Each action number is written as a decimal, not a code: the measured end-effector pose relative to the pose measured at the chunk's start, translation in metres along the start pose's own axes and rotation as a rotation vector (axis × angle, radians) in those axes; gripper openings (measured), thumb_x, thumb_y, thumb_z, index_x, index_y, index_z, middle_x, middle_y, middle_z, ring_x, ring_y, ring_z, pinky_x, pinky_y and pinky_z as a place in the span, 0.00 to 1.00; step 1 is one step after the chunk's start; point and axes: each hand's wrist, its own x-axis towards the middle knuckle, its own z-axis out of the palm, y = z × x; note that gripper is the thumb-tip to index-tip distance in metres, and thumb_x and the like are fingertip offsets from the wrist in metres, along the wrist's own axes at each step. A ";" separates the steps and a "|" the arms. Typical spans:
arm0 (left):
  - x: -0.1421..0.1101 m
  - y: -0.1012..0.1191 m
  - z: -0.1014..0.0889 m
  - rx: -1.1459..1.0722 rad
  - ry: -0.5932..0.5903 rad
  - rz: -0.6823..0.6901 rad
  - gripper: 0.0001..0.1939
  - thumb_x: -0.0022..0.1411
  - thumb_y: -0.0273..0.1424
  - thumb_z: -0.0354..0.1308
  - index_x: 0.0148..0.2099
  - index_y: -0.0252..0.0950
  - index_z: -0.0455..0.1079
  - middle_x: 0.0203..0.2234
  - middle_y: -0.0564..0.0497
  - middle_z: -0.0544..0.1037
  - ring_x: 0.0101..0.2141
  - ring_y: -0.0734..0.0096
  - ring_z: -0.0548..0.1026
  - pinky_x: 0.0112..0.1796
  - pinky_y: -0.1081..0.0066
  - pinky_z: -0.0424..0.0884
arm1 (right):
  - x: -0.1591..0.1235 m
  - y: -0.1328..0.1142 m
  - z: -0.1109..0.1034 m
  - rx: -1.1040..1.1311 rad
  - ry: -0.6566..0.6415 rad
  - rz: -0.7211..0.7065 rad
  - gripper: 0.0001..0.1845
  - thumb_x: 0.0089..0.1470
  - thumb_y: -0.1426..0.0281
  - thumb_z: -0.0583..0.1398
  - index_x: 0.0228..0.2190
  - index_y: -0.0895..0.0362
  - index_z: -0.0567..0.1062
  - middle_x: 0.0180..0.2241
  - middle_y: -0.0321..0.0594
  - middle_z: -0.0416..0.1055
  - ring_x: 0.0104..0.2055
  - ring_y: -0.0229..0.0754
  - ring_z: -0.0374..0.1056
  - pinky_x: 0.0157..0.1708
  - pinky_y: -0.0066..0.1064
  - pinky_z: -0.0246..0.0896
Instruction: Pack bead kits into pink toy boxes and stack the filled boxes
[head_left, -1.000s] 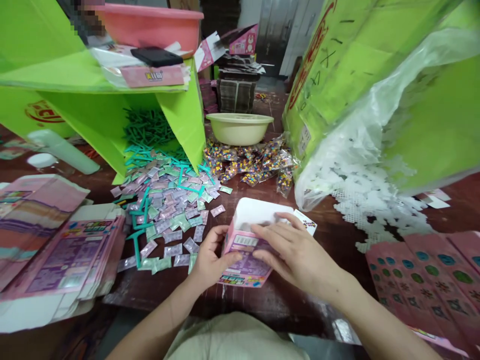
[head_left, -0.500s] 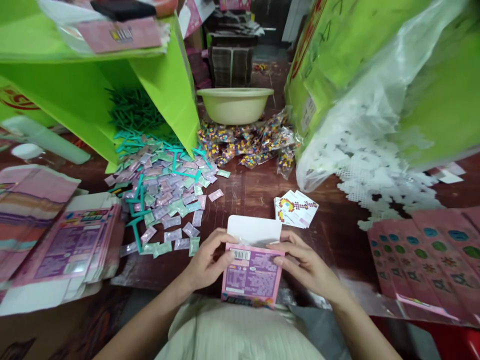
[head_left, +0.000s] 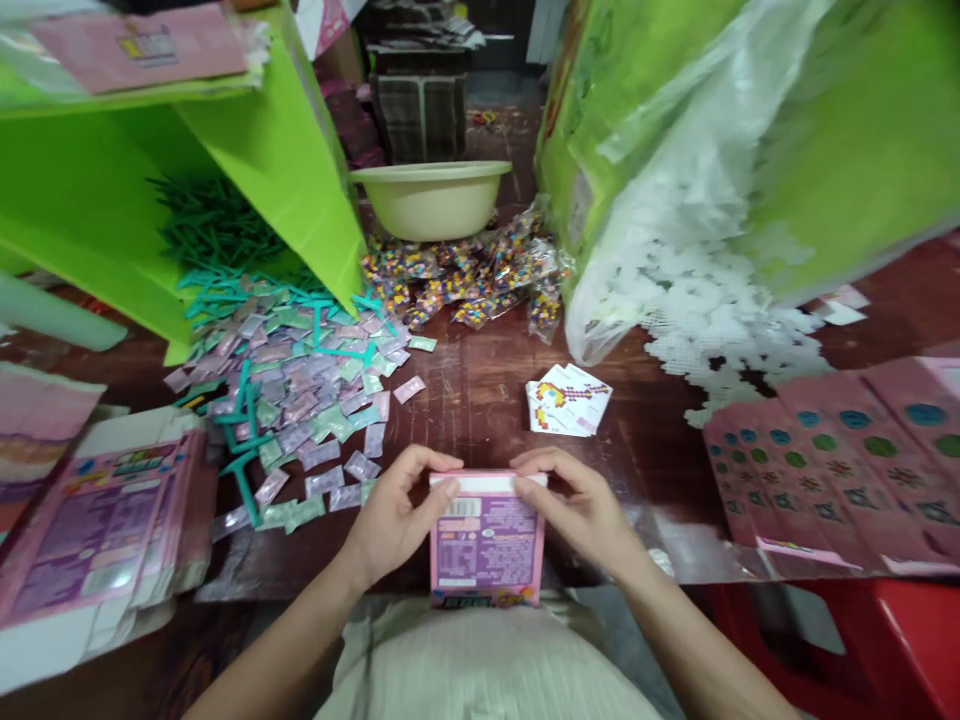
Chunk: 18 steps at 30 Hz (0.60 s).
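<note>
A pink and purple printed carton is held upright at the table's front edge, close to my body. My left hand grips its upper left corner, thumb on the front and fingers behind. At the upper right corner my right hand pinches it the same way. Along the top edge a narrow white strip of the flap shows between my thumbs. Beyond the carton lies a small stack of white cards printed with a pixel pattern. What the carton contains is hidden.
Left are small sachets, teal plastic sticks and flat cartons. Bags of coloured beads lie before a cream basin. Right are white perforated plates spilling from a plastic bag, and pink cartons.
The carton's raised white flap has folded down, leaving a thin strip at the top. Both hands have closed in along its upper edge. The view has shifted slightly right.
</note>
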 end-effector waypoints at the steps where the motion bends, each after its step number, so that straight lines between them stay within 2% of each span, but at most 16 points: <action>1: 0.000 0.002 -0.001 0.031 0.007 -0.004 0.12 0.70 0.43 0.62 0.46 0.41 0.74 0.45 0.47 0.82 0.47 0.61 0.80 0.48 0.65 0.76 | 0.001 -0.003 0.003 0.018 0.025 0.032 0.08 0.66 0.62 0.65 0.40 0.54 0.80 0.42 0.42 0.79 0.44 0.42 0.76 0.45 0.34 0.72; 4: -0.002 -0.004 -0.010 0.123 -0.005 0.015 0.15 0.69 0.47 0.62 0.46 0.41 0.77 0.44 0.48 0.83 0.46 0.60 0.81 0.46 0.66 0.78 | 0.003 -0.005 0.003 0.073 0.029 0.017 0.10 0.65 0.61 0.65 0.38 0.55 0.80 0.42 0.42 0.80 0.43 0.42 0.77 0.43 0.32 0.71; 6: -0.003 -0.020 -0.017 0.127 -0.019 0.009 0.15 0.70 0.46 0.61 0.48 0.42 0.78 0.52 0.47 0.82 0.53 0.56 0.79 0.53 0.65 0.78 | 0.000 -0.003 -0.001 0.087 -0.008 -0.061 0.10 0.64 0.62 0.67 0.39 0.56 0.81 0.47 0.45 0.79 0.51 0.44 0.76 0.50 0.33 0.70; 8: -0.001 -0.041 -0.022 0.107 0.000 0.009 0.19 0.65 0.44 0.67 0.55 0.44 0.76 0.56 0.47 0.80 0.53 0.54 0.81 0.50 0.64 0.82 | -0.004 0.002 -0.004 0.061 -0.044 -0.147 0.12 0.63 0.62 0.68 0.45 0.56 0.81 0.52 0.47 0.77 0.61 0.46 0.70 0.58 0.36 0.67; 10: 0.002 -0.055 -0.019 0.100 0.043 0.108 0.22 0.61 0.42 0.72 0.54 0.42 0.76 0.55 0.45 0.81 0.53 0.50 0.81 0.48 0.62 0.83 | -0.008 0.003 -0.006 0.021 -0.064 -0.213 0.15 0.64 0.64 0.67 0.50 0.56 0.80 0.52 0.48 0.77 0.67 0.45 0.64 0.63 0.38 0.63; 11: 0.003 -0.057 -0.014 0.106 0.052 0.175 0.20 0.60 0.41 0.72 0.51 0.41 0.76 0.54 0.45 0.81 0.52 0.50 0.81 0.48 0.61 0.84 | -0.009 0.002 -0.007 0.005 -0.067 -0.227 0.13 0.66 0.65 0.65 0.50 0.56 0.79 0.52 0.48 0.77 0.68 0.45 0.62 0.64 0.38 0.62; 14: 0.007 -0.036 0.006 0.117 0.067 0.359 0.09 0.65 0.38 0.68 0.43 0.40 0.76 0.54 0.45 0.81 0.53 0.53 0.81 0.51 0.61 0.83 | -0.016 -0.013 -0.020 -0.066 -0.037 -0.176 0.10 0.69 0.66 0.60 0.48 0.56 0.79 0.54 0.50 0.74 0.68 0.44 0.62 0.64 0.40 0.62; 16: 0.011 -0.008 0.017 0.114 0.071 0.433 0.08 0.69 0.37 0.64 0.47 0.41 0.75 0.59 0.45 0.77 0.57 0.54 0.79 0.55 0.59 0.81 | -0.024 -0.027 -0.038 -0.170 0.017 -0.101 0.12 0.68 0.62 0.61 0.48 0.54 0.79 0.58 0.50 0.71 0.68 0.47 0.62 0.65 0.44 0.62; 18: 0.014 0.020 0.019 0.139 0.053 0.507 0.15 0.69 0.37 0.63 0.57 0.44 0.73 0.67 0.45 0.70 0.63 0.51 0.73 0.60 0.55 0.77 | -0.033 -0.039 -0.058 -0.291 0.092 -0.063 0.16 0.66 0.57 0.63 0.50 0.50 0.80 0.60 0.49 0.70 0.68 0.51 0.62 0.66 0.48 0.60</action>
